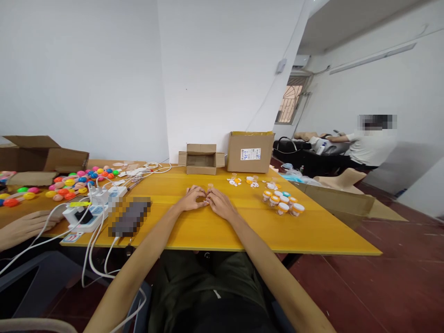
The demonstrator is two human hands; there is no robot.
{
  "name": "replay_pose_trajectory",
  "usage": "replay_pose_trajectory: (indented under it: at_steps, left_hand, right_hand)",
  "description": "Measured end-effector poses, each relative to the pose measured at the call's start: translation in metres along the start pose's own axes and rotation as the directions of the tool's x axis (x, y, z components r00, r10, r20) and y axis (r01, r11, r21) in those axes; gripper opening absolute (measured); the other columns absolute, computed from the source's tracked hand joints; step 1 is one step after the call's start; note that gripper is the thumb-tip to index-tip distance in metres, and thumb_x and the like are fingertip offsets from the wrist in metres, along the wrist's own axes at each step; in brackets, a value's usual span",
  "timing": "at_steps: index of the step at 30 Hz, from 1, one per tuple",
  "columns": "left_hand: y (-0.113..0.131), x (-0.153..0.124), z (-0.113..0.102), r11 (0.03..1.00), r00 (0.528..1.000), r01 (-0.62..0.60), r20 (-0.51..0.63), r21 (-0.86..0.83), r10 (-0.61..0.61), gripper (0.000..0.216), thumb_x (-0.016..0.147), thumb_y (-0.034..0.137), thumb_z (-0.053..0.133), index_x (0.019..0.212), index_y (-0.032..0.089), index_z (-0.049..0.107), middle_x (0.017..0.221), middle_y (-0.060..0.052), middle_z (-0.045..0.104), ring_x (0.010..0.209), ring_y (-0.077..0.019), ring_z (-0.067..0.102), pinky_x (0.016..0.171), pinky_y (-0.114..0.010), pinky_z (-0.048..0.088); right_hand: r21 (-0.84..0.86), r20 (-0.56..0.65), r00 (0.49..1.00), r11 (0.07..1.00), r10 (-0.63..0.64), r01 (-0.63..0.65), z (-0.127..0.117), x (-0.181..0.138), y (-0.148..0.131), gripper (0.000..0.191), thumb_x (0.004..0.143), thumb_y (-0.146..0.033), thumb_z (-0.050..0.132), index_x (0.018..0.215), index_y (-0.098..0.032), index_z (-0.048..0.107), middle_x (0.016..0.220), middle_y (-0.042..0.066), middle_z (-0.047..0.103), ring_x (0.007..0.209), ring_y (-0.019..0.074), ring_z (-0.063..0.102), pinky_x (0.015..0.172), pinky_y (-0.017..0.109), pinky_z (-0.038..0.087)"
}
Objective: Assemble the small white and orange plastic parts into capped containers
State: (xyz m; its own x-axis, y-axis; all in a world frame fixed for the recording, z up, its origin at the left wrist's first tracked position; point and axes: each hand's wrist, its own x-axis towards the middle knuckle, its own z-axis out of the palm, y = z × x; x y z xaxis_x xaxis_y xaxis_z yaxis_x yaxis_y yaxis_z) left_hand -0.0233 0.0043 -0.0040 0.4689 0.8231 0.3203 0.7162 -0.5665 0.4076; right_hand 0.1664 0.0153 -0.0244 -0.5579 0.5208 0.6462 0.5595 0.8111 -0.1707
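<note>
My left hand (192, 199) and my right hand (221, 204) meet over the middle of the yellow table (204, 233). Their fingers are curled and the fingertips come together, hiding whatever small thing is between them. A small clear plastic cup (210, 186) shows just beyond the fingertips; I cannot tell if they touch it. To the right stand several small clear jars with orange, white and teal lids (283, 206). Farther back lie loose white and orange plastic pieces (233, 181) in small piles, with clear cups among them.
At the back stand a small open carton (201, 169) and a larger cardboard box (250, 162). On the left are a power strip (99, 215) with white cables, a dark phone (131, 217), colourful balls (69, 182) and another person's hand (29, 226). A person (373, 143) sits at the far right.
</note>
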Motion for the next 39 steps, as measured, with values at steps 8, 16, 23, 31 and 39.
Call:
replay_pose_trajectory:
  at_steps: [8,16,23,31,39]
  left_hand:
    - [-0.0001,-0.0005,-0.0006,1.0,1.0,0.003,-0.002,0.022,-0.003,0.027,0.085,0.052,0.061,0.101,0.032,0.072,0.116,-0.002,0.062,0.118,-0.0268,0.044,0.103,-0.046,0.032]
    - [0.0021,-0.0004,-0.0019,0.999,1.0,0.0,-0.005,0.033,0.0,0.025,0.086,0.049,0.062,0.101,0.032,0.072,0.115,-0.003,0.063,0.116,-0.0262,0.045,0.103,-0.045,0.032]
    - [0.0016,-0.0009,-0.0016,1.0,1.0,0.009,0.002,0.02,-0.01,0.027,0.086,0.05,0.061,0.102,0.033,0.072,0.116,-0.003,0.062,0.117,-0.0268,0.044,0.103,-0.046,0.032]
    - [-0.001,0.0003,-0.0003,1.0,1.0,0.003,0.001,0.02,-0.003,0.028,0.085,0.052,0.061,0.102,0.032,0.072,0.117,-0.002,0.062,0.117,-0.0265,0.045,0.103,-0.046,0.032]
    - [0.0017,-0.0003,-0.0025,1.0,1.0,-0.001,0.007,0.024,0.001,0.028,0.085,0.053,0.061,0.101,0.032,0.072,0.117,-0.002,0.062,0.117,-0.0268,0.044,0.104,-0.046,0.032]
  right_hand:
    - [0.017,0.014,1.0,1.0,0.008,-0.009,-0.0022,0.0007,-0.002,0.014,0.093,-0.018,0.052,0.086,-0.022,0.063,0.101,0.007,0.065,0.096,0.0193,0.061,0.085,0.034,0.051]
    - [0.013,0.018,1.0,1.0,0.01,-0.01,-0.0024,0.0009,-0.0022,0.013,0.092,-0.017,0.053,0.085,-0.022,0.063,0.101,0.007,0.065,0.095,0.0188,0.061,0.085,0.033,0.05]
    - [0.012,0.01,1.0,1.0,0.0,0.0,-0.0008,0.0001,0.0,0.012,0.091,-0.018,0.054,0.084,-0.022,0.063,0.1,0.007,0.065,0.095,0.0194,0.061,0.085,0.034,0.05]
    - [0.035,-0.012,1.0,0.999,0.028,-0.028,-0.0015,-0.0004,-0.0004,0.011,0.091,-0.018,0.054,0.087,-0.024,0.063,0.1,0.006,0.064,0.093,0.0188,0.061,0.084,0.033,0.049]
    - [0.038,-0.017,0.999,0.998,0.05,-0.05,-0.002,-0.0004,-0.0016,0.011,0.092,-0.018,0.053,0.087,-0.024,0.062,0.102,0.006,0.064,0.091,0.0183,0.061,0.081,0.031,0.049]
